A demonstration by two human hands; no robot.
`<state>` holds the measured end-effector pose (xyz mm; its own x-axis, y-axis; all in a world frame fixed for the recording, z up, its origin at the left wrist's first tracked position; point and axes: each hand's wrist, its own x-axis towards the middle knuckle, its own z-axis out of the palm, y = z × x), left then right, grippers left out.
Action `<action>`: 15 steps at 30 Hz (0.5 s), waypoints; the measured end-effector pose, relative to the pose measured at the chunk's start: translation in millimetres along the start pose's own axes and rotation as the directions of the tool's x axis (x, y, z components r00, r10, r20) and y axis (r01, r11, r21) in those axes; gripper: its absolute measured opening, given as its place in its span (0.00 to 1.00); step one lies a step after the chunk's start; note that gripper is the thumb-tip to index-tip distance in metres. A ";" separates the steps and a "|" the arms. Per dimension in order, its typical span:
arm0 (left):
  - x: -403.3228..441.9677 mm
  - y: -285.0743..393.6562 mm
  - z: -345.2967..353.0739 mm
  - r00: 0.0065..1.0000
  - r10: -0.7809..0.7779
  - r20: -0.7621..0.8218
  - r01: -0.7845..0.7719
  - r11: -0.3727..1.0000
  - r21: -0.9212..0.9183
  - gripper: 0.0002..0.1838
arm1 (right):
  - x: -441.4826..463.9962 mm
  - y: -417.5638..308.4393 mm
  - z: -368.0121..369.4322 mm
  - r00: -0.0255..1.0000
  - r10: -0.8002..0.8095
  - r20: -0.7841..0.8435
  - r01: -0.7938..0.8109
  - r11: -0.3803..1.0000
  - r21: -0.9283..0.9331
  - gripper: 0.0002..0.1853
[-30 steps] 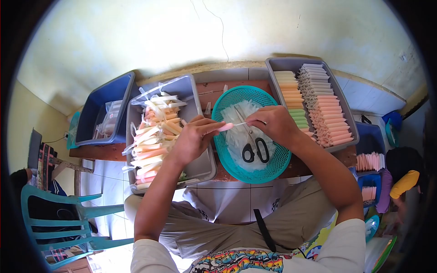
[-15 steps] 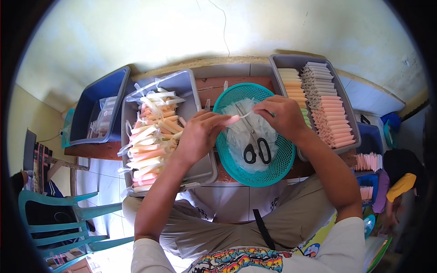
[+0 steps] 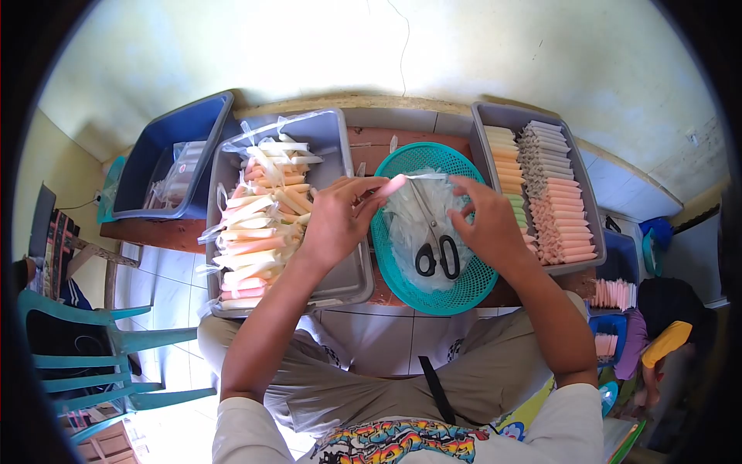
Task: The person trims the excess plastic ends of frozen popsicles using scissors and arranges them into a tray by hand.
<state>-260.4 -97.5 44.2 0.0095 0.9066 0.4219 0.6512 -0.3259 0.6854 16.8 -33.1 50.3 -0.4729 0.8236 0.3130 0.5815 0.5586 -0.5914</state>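
Observation:
Between its thumb and fingers, my left hand (image 3: 340,220) grips a pink filled plastic tube (image 3: 393,185). The tube's clear plastic tail (image 3: 427,177) stretches rightward to the fingertips of my right hand (image 3: 487,224), whose thumb and fingers are apart; whether they touch the tail is unclear. Below both hands stands a teal mesh basket (image 3: 481,288) with clear plastic pieces (image 3: 406,263) inside. Black-handled scissors (image 3: 437,251) lie on those pieces. On the left a grey tray (image 3: 340,288) holds a loose pile of pale, orange and pink tubes (image 3: 255,224).
A grey tray (image 3: 580,162) at right holds neat rows of tubes. A blue bin (image 3: 166,155) stands far left, above a teal chair (image 3: 85,359). Blue containers (image 3: 621,259) with tubes are at far right, near another person (image 3: 668,332). Everything stands along a red-brown bench (image 3: 379,147).
My right hand's fingers have spread apart from their earlier pinch. The tube's tail now looks longer and straighter. The view has shifted slightly.

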 end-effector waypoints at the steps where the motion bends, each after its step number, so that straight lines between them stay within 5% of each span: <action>1: -0.8 -0.2 -0.6 1.000 -0.015 -0.005 0.015 1.000 -0.010 0.17 | -5.0 1.3 3.7 0.997 0.032 0.075 -0.031 0.999 -0.014 0.31; 5: -3.5 1.6 -2.8 0.998 -0.063 0.017 0.063 0.998 0.007 0.16 | -23.3 5.8 18.1 0.949 0.082 0.304 -0.027 0.983 -0.181 0.31; 15: -3.6 2.4 1.1 0.997 0.066 -0.048 -0.068 0.997 -0.024 0.15 | -40.1 8.0 56.9 0.913 0.163 0.375 -0.057 0.959 -0.277 0.45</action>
<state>-257.9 -101.2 43.7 0.0164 0.8690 0.4945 0.6307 -0.3928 0.6693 2.8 -67.3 -9.3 -0.5850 0.8062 -0.0888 0.7681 0.5155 -0.3798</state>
